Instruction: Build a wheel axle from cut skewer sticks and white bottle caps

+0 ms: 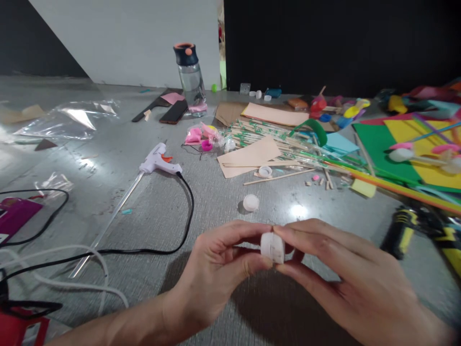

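White plastic bottle caps (272,248), seemingly two pressed face to face with a seam between them, are held up above the table. My left hand (219,269) pinches them from the left with thumb and fingertips. From the right, my right hand (345,274) grips the same caps between thumb and fingers. Just beyond my hands, another white cap (251,203) lies on the table. Farther back, one more white cap (265,171) rests near wooden sticks (279,177). A white glue gun (158,161) with a long clear glue stick (111,221) lies at the left.
A water bottle (190,77) stands at the back beside a dark phone (174,111). Craft sticks, card sheets (374,149) and coloured scraps spread over the back right. A yellow-and-black tool (401,230) lies at the right. The black cord (190,206) and white cable (72,286) cross the left side.
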The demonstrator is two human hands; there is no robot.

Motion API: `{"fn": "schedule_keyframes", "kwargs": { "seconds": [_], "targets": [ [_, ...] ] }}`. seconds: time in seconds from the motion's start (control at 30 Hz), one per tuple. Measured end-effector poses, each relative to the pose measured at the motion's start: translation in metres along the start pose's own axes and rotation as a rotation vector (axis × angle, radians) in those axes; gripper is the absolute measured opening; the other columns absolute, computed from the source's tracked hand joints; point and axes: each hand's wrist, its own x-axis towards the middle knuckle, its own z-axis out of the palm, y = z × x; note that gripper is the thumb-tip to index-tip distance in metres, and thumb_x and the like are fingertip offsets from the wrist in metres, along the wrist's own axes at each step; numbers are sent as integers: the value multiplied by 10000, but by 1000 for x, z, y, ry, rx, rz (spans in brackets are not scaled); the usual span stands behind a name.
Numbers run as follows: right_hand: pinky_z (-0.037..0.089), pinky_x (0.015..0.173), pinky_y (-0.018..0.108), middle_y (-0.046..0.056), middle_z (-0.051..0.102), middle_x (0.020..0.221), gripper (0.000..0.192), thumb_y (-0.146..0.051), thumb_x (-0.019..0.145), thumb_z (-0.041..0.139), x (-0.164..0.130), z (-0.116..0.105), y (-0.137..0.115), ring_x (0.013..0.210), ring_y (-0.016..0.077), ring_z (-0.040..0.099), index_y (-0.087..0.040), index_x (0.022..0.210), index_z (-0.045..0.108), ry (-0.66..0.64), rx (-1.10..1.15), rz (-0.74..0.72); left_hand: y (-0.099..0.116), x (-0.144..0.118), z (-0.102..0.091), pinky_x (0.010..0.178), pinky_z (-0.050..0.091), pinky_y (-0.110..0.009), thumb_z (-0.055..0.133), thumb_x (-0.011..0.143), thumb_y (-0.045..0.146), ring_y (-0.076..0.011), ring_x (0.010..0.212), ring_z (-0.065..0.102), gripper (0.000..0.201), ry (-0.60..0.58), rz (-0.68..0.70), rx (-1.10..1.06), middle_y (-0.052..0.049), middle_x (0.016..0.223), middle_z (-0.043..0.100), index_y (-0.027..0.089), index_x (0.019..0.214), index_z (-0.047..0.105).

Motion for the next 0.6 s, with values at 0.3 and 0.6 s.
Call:
{"fn": "schedule_keyframes", "kwargs": {
  "seconds": [0.3,0.6],
  "targets": [
    [621,804,233,65,713,1071,203,-212,1035,525,-3,1,0,948,151,705,-153,1205,618,2,-9,-8,1,4,0,789,576,-133,815,757,46,-94,853,743,323,1,-35,-68,7,962,804,260,1000,816],
    [596,782,295,129,694,1061,250,-45,969,556,-6,9,-4,932,193,665,-53,1213,611,36,-186,-111,-12,-5,3,983,550,-242,818,810,165,-149,1081,720,487,-76,-46,-88,6,1155,777,353,1247,712]
  ]
}}
